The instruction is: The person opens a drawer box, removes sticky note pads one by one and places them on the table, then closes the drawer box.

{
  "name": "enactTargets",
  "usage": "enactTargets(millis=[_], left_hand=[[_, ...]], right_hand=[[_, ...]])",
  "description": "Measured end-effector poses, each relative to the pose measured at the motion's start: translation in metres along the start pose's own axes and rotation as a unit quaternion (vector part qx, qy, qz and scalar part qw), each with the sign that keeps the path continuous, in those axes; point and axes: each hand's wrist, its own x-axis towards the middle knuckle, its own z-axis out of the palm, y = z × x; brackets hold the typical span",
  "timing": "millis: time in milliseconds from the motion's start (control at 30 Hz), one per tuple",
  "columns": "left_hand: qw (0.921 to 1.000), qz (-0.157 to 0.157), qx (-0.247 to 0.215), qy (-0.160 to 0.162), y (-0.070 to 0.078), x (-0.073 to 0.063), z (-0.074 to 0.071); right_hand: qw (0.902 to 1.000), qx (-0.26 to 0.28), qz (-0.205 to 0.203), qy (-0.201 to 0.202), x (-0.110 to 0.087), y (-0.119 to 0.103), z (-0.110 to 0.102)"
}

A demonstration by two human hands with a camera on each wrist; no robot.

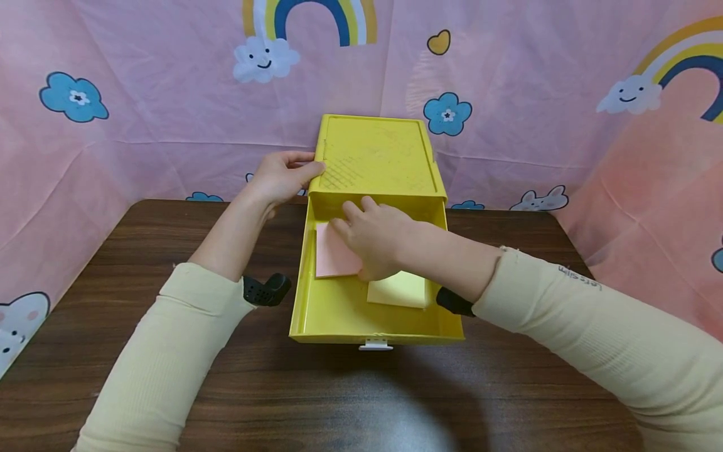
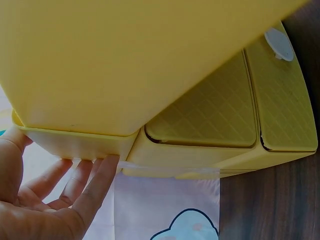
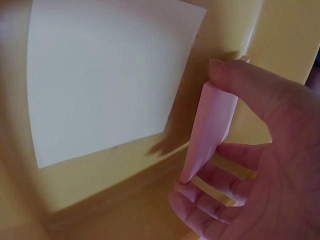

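Note:
A yellow drawer unit (image 1: 375,154) stands with its top drawer (image 1: 333,317) pulled out. My right hand (image 1: 381,242) reaches into the drawer and pinches a pink sticky-note pad (image 3: 212,122) between thumb and fingers. In the head view, the hand partly covers that pad. A pale yellow sticky-note pad (image 1: 398,290) lies on the drawer floor under my right wrist, looking almost white in the right wrist view. My left hand (image 1: 285,176) rests against the unit's left side, thumb at the top edge and fairly straight fingers (image 2: 100,185) touching the side wall.
Below the pulled-out drawer, the left wrist view shows lower drawers (image 2: 205,110), one with a white knob (image 2: 279,45). A white handle (image 1: 375,345) is on the open drawer's front. The unit stands on a dark wooden table (image 1: 254,389) before a pink patterned cloth (image 1: 169,94).

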Motion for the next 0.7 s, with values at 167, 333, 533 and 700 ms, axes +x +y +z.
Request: enactTargets(millis=[167, 333, 533, 700], left_hand=[[1.0000, -0.004, -0.002, 0.001, 0.000, 0.000, -0.001], [1.0000, -0.006, -0.003, 0.001, 0.000, 0.000, -0.001], [1.0000, -0.009, -0.002, 0.000, 0.000, 0.000, -0.001], [1.0000, -0.009, 0.003, -0.001, 0.000, -0.001, -0.002]], right_hand=[[0.9998, 0.009, -0.008, 0.016, -0.004, 0.003, -0.003], [0.9992, 0.012, -0.018, 0.033, -0.009, 0.006, -0.006], [0.9981, 0.020, -0.031, 0.050, -0.017, 0.009, -0.010], [0.9970, 0.032, -0.033, 0.062, -0.024, 0.013, -0.013]])
